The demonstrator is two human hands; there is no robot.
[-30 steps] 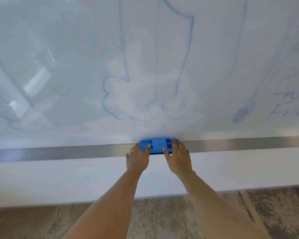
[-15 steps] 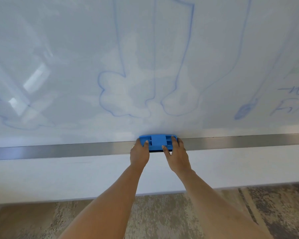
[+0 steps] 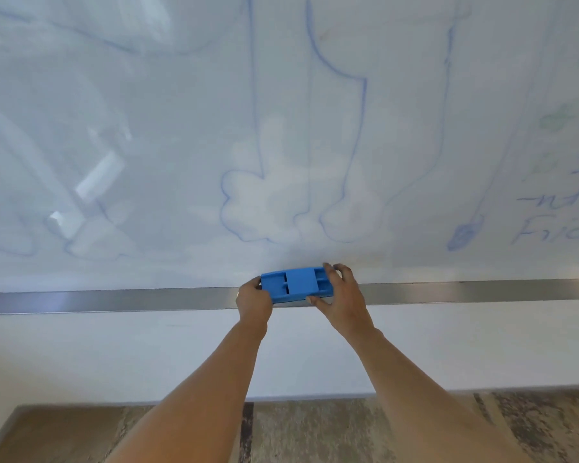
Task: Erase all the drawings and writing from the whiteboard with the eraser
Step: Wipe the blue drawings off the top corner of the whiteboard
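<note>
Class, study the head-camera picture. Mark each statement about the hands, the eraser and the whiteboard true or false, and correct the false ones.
1. The left hand and the right hand each grip one end of the blue eraser. True.
2. The whiteboard is wiped clean. False: blue outlines and writing show on it.
3. The eraser sits at the board's lower edge, over the metal rail. True.
4. The writing is at the board's left side. False: it is at the far right.
</note>
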